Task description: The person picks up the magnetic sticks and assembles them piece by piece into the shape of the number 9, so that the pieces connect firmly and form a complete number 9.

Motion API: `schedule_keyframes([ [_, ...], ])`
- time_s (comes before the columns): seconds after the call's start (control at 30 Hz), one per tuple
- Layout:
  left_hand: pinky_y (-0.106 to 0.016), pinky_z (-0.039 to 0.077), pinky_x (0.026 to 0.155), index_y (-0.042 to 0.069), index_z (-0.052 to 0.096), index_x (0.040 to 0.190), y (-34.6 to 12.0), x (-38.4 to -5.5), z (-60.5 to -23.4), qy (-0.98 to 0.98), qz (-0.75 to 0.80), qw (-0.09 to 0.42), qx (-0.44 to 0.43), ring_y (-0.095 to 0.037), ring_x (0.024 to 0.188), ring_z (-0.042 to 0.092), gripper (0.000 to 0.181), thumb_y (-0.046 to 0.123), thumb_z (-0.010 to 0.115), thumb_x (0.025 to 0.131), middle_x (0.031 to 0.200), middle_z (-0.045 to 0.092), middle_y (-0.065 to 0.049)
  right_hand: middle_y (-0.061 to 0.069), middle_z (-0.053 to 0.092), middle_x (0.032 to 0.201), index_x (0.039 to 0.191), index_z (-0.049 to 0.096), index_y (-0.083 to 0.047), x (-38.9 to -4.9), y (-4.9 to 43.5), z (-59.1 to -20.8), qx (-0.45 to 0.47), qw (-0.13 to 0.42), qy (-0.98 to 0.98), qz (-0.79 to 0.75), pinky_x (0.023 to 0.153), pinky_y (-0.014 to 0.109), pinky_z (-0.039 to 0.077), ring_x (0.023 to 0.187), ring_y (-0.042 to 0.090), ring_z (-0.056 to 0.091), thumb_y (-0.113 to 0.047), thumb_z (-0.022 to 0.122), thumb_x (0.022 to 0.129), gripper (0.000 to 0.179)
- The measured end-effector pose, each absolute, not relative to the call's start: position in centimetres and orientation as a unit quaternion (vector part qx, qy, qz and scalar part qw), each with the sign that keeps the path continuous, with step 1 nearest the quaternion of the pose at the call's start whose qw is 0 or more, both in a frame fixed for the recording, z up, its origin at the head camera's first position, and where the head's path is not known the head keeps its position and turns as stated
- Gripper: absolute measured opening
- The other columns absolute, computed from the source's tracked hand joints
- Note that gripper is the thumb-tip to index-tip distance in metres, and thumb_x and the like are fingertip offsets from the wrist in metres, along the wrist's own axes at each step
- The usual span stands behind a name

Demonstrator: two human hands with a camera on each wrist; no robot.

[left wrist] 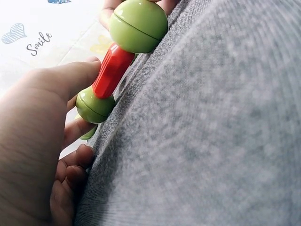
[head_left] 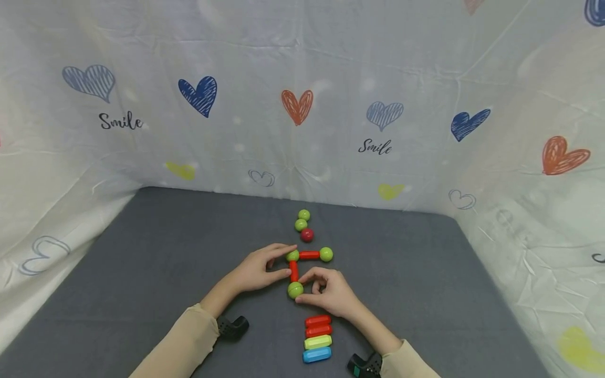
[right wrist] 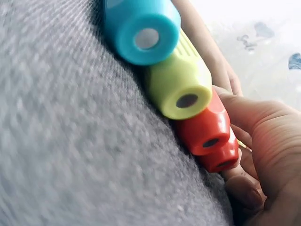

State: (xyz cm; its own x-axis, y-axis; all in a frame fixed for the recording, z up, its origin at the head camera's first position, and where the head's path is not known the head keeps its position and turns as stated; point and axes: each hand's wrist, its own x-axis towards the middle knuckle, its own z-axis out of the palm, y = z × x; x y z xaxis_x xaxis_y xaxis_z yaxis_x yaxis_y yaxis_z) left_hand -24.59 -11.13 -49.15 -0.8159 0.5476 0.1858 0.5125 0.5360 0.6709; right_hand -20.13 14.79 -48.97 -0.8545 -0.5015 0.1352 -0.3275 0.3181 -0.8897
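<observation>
On the grey cloth, two red magnetic building rods form a corner: one rod [head_left: 294, 271] runs between the corner green ball [head_left: 292, 255] and the near green ball [head_left: 295, 290], the other rod [head_left: 309, 255] leads right to a third green ball [head_left: 326, 254]. My left hand [head_left: 257, 270] holds the piece at its corner, index finger over the ball and thumb against the red rod [left wrist: 112, 70]. From the right, thumb and index finger of my right hand [head_left: 333, 294] pinch the near ball, which shows large in the left wrist view.
Two loose green balls [head_left: 301, 225] and a red ball [head_left: 307, 234] lie beyond the piece. Nearer me, two red rods [head_left: 318, 325], a yellow-green rod [head_left: 318, 342] and a blue rod [head_left: 316, 355] lie in a stack-like row. A white heart-printed curtain [head_left: 331, 68] borders the table.
</observation>
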Motion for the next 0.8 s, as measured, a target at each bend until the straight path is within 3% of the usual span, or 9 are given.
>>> schedule_keyframes([
  [0.13,-0.03,0.048,0.079,0.025,0.052,0.16,-11.23,-24.59,-49.03,0.874,0.376,0.031,0.307,-0.011,0.089,0.054,0.07,0.047,0.076,0.098,0.151,0.058,0.0,0.002,0.066,0.074,0.109,0.077,-0.012,-19.99,14.52,-49.02,-0.252,0.076,0.814,-0.518,0.051,0.02,0.039,0.053,0.004,0.047,-0.02,0.092,0.085,0.03],
  [0.23,-0.038,0.053,0.092,0.024,0.049,0.161,-11.3,-24.58,-48.99,0.869,0.384,0.045,0.31,-0.016,0.112,0.06,0.084,0.053,0.083,0.09,0.155,0.055,-0.001,0.0,0.063,0.071,0.11,0.078,-0.014,-19.95,14.45,-49.14,-0.25,0.074,0.821,-0.509,0.052,0.02,0.039,0.054,0.003,0.048,-0.022,0.093,0.085,0.03],
  [0.37,-0.055,0.048,0.111,0.023,0.045,0.164,-11.27,-24.57,-48.95,0.867,0.383,0.06,0.314,-0.026,0.142,0.051,0.104,0.058,0.092,0.077,0.16,0.049,-0.001,-0.002,0.061,0.068,0.111,0.078,-0.015,-19.93,14.5,-49.2,-0.253,0.073,0.822,-0.504,0.052,0.019,0.038,0.055,0.004,0.049,-0.021,0.092,0.085,0.029],
  [0.5,-0.061,0.041,0.116,0.02,0.041,0.166,-11.2,-24.45,-48.81,0.869,0.371,0.064,0.322,-0.03,0.148,0.046,0.115,0.061,0.094,0.072,0.161,0.047,-0.004,-0.001,0.062,0.069,0.112,0.079,-0.015,-19.97,14.57,-49.24,-0.259,0.071,0.821,-0.504,0.052,0.019,0.038,0.056,0.003,0.049,-0.021,0.09,0.087,0.028],
  [0.8,-0.061,0.04,0.117,0.022,0.037,0.167,-11.31,-24.29,-48.86,0.874,0.36,0.072,0.319,-0.03,0.147,0.046,0.119,0.063,0.094,0.071,0.161,0.047,-0.004,0.001,0.076,0.092,0.115,0.081,-0.015,-19.92,14.5,-49.17,-0.261,0.072,0.819,-0.506,0.052,0.019,0.039,0.057,0.004,0.052,-0.02,0.087,0.09,0.026],
])
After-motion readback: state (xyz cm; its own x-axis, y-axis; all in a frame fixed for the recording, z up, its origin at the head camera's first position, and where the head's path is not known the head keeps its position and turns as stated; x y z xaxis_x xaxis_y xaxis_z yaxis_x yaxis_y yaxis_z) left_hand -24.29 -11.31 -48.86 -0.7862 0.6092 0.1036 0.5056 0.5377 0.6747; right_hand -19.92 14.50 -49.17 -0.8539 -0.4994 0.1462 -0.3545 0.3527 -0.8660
